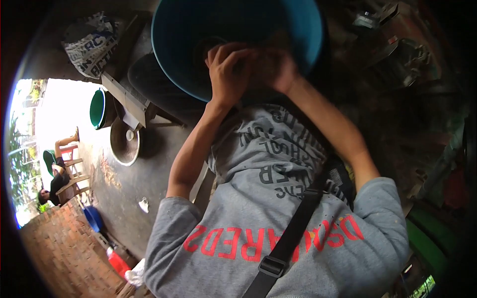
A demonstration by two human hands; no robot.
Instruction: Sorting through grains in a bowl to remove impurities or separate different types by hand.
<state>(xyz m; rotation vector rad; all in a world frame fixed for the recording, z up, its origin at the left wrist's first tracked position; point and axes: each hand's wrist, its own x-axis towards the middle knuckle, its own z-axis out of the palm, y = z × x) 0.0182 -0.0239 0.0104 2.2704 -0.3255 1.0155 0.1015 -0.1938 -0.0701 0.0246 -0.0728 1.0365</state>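
Observation:
A large blue tub (164, 59) stands in front of me at the top of the view, its inside mostly in shadow. Both of my hands are close together over its near side. My left hand (229, 72) has its fingers bent and closed; whatever they hold is lost in the dark. Beside it my right hand (276, 73) is blurred by motion, so its fingers cannot be made out. A dim brownish round shape (211, 43) shows in the tub just beyond my left fingers.
To the left are a printed sack (92, 47), a green bucket (98, 109) and a round metal basin (119, 154) on the floor. Farther left, a person (58, 174) sits on a wooden chair by a bright opening. Dark clutter (402, 59) stands at the right.

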